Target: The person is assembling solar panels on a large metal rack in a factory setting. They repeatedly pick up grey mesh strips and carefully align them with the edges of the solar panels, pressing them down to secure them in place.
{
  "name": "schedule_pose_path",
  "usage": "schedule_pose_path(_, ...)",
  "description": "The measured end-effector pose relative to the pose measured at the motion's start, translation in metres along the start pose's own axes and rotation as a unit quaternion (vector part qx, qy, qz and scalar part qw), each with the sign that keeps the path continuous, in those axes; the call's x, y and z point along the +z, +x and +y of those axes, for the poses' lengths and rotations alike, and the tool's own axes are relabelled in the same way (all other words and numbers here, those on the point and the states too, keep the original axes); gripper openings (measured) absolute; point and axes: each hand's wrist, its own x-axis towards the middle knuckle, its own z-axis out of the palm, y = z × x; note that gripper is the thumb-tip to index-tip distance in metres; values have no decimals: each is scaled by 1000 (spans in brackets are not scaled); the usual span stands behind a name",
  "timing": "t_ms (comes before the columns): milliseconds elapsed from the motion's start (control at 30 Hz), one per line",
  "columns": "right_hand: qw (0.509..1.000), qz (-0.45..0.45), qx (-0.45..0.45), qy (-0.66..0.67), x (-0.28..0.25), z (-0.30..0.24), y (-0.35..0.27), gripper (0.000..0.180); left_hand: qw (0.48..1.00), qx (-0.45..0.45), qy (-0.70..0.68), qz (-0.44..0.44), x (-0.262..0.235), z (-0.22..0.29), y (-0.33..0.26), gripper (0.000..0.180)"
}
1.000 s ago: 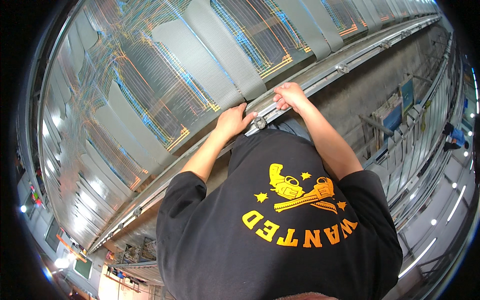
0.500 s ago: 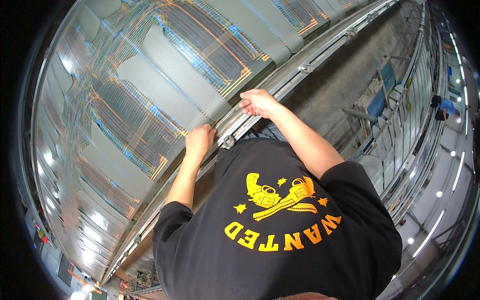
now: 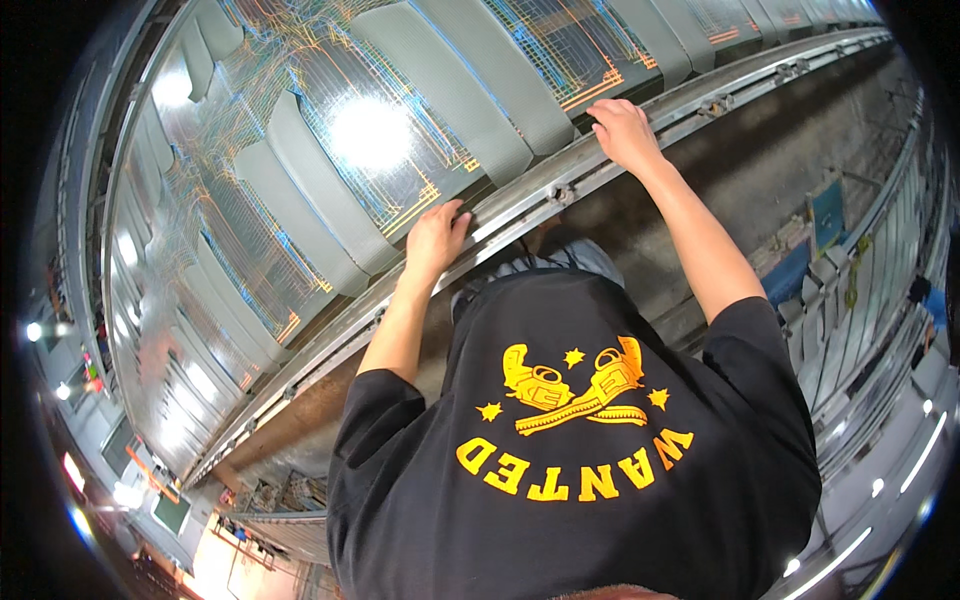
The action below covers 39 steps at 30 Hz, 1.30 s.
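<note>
Both hands rest on the long metal rail (image 3: 560,190) that runs along the lower edge of the glossy wired panels (image 3: 380,150): the left hand (image 3: 436,238) lies flat with fingers curled over the rail's upper lip, the right hand (image 3: 622,132) farther along it, fingers bent down onto the metal, holding nothing loose. Judging from this, the rail is best handled with an even grip from both hands, fingertips kept off the fine coloured wiring (image 3: 300,250) just above the rail.
</note>
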Motion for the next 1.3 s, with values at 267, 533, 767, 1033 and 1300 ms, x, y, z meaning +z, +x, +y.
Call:
schedule_pose_path(267,988,-59,-141,-5,-2,16,15,27,996,-52,-44,51,36,66,21,30)
schedule_pose_path(533,980,-47,-177,80,-2,28,8,11,982,-66,-66,162,60,70,18,24)
schedule_pose_path(767,971,-109,-146,158,-17,28,13,16,978,-22,-106,180,63,65,16,28)
schedule_pose_path(1033,965,-176,-142,135,-24,24,29,25,973,-125,-133,139,48,67,27,45)
schedule_pose_path(1300,952,-237,-106,161,-28,22,36,31,980,-188,-17,61,44,66,56,43)
